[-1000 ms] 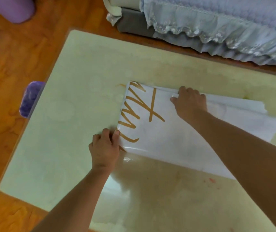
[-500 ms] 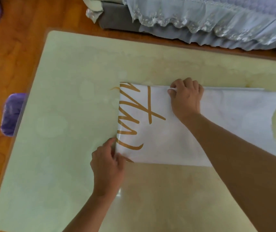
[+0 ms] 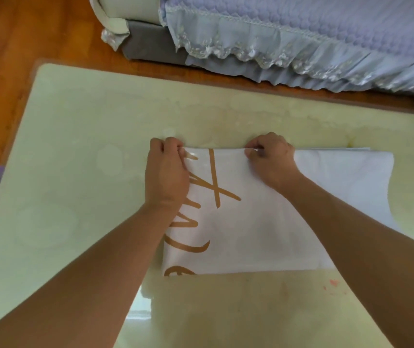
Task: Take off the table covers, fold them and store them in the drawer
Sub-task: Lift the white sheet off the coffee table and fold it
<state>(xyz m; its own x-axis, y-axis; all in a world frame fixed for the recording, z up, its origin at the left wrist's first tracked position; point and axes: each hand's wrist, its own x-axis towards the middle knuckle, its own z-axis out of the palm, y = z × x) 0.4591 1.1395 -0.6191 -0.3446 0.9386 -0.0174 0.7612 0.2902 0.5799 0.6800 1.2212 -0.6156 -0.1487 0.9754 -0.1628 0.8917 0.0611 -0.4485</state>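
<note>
white glossy plastic table cover with gold lettering (image 3: 263, 222): folded flat on cream table (image 3: 75, 146), long axis left-right | left hand (image 3: 167, 172), right hand (image 3: 271, 162): each pinching the far edge | handling: likely light, limp, slippery; take it at corners or folded edges

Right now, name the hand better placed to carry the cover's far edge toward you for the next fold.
Left, marginally. Both hands pinch the far edge of the cover, but the left hand holds the corner itself; the right hand grips mid-edge.
</note>
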